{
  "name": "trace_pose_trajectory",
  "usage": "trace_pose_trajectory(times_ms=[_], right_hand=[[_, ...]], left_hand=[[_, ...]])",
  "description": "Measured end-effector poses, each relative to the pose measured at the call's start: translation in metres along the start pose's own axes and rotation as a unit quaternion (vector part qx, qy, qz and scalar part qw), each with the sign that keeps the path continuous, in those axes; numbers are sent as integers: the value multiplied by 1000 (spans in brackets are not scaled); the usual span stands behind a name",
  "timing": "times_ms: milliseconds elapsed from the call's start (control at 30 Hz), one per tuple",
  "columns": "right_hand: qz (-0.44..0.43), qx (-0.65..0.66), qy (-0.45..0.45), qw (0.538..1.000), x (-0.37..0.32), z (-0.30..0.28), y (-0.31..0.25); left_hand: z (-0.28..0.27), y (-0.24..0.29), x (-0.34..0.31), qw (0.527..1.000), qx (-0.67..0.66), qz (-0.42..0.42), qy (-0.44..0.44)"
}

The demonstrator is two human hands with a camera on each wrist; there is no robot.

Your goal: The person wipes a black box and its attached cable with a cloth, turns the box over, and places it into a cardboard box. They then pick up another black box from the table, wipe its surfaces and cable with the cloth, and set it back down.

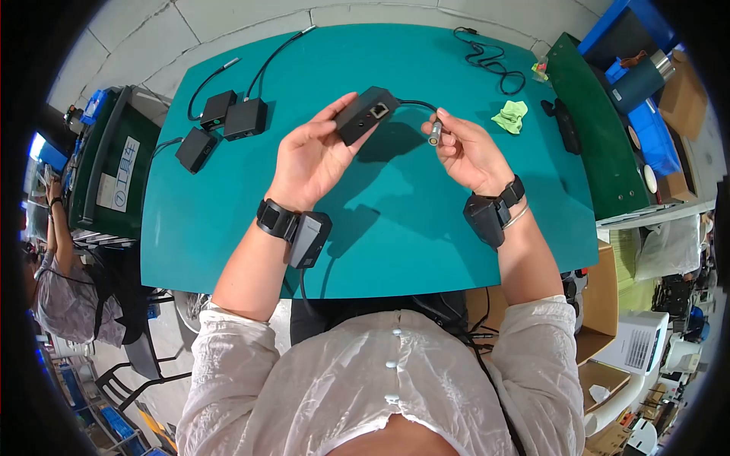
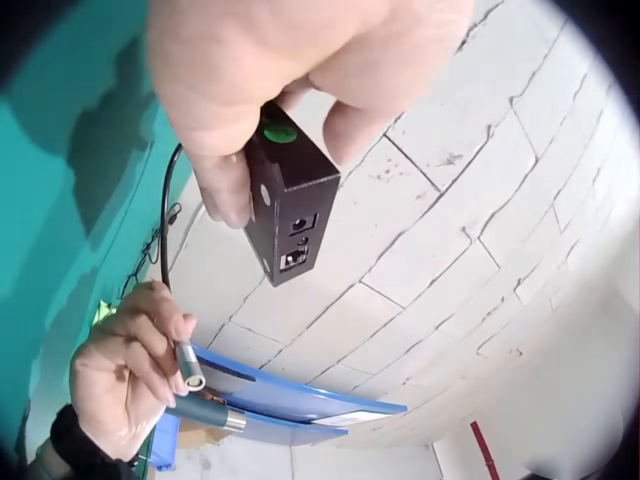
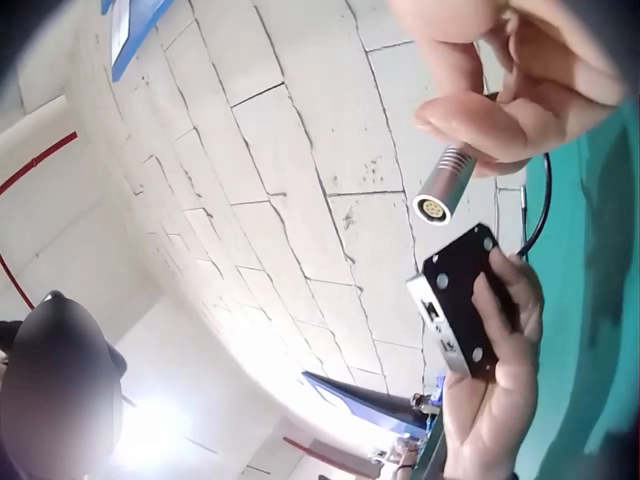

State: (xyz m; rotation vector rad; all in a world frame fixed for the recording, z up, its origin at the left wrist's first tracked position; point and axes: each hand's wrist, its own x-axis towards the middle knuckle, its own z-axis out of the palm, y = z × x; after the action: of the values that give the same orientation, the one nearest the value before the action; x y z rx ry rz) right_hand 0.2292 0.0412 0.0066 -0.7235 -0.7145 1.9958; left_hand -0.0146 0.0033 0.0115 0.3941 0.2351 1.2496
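My left hand (image 1: 309, 161) grips a small black box (image 1: 363, 120) above the green table, fingers on one side and thumb on the other. A network port and a round socket show on the box's end face in the left wrist view. From its far end a short black cable (image 1: 417, 102) curves over to my right hand (image 1: 473, 154). There my thumb and fingers pinch the silver round connector (image 3: 443, 190) on the cable's end, its pin face turned outward. In the right wrist view the connector hangs close beside the box.
Several similar black boxes (image 1: 245, 119) with cables lie at the table's (image 1: 426, 251) back left. A coiled black cable (image 1: 494, 61) and a crumpled yellow-green cloth (image 1: 510, 117) lie at the back right. Green crates (image 1: 106, 167) flank the left side; another person (image 1: 72, 296) sits beyond.
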Motion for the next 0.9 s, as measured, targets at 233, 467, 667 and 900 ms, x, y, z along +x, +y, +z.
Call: trace_pose_trajectory(times_ms=[233,467,667,900], right_hand=[[-7,50,-3,999,-3,-2,-5],[-9,59,-28,998,-4,-2,-4],[-7,79,-32,996,-5,-4,-6],[-18,74,-24,997,-8,-2,-9]], left_hand=[[5,-10,-9,978,208,-4,-23],[2,-10,-5,980,197,-2,-39],[2,-11,-5,981,191,-4,-32],[2,-8,-3,986,164,20,-33]])
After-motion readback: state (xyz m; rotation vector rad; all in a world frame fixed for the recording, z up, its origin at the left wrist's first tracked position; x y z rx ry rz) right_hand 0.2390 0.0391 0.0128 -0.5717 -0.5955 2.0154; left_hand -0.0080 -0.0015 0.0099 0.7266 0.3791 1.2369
